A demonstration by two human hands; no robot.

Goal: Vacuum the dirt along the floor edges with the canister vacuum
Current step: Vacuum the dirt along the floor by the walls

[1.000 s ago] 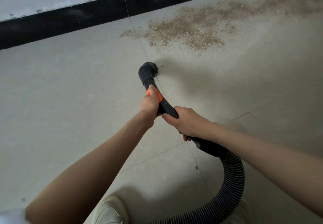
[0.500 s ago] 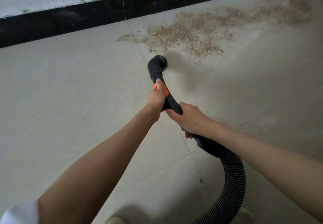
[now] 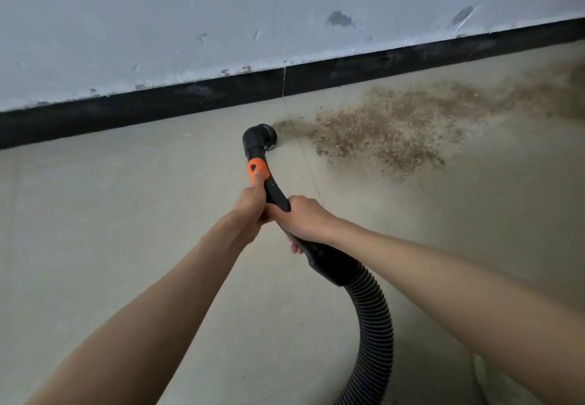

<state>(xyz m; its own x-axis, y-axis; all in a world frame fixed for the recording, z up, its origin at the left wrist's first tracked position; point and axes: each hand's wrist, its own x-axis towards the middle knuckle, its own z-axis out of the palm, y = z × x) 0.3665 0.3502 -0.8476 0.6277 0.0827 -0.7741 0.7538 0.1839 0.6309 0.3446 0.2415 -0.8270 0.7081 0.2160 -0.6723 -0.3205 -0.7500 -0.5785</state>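
A black vacuum wand with an orange collar [image 3: 258, 169] ends in a round brush nozzle [image 3: 261, 137] that sits on the floor at the left tip of a brown dirt patch [image 3: 383, 134]. My left hand [image 3: 251, 200] grips the wand just below the collar, thumb on the orange part. My right hand [image 3: 305, 218] grips the handle right behind it. The ribbed black hose [image 3: 373, 319] curves from the handle down to the bottom edge. The canister is out of view.
A black baseboard [image 3: 190, 101] runs along the foot of a scuffed white wall [image 3: 221, 18], just beyond the nozzle. The dirt spreads right along the baseboard towards the frame edge. Pale floor tiles [image 3: 110, 214] with thin joints lie all around.
Both hands have pushed the wand forward towards the wall. The nozzle has gone from short of the dirt to its left tip. The view has tilted up, showing more wall.
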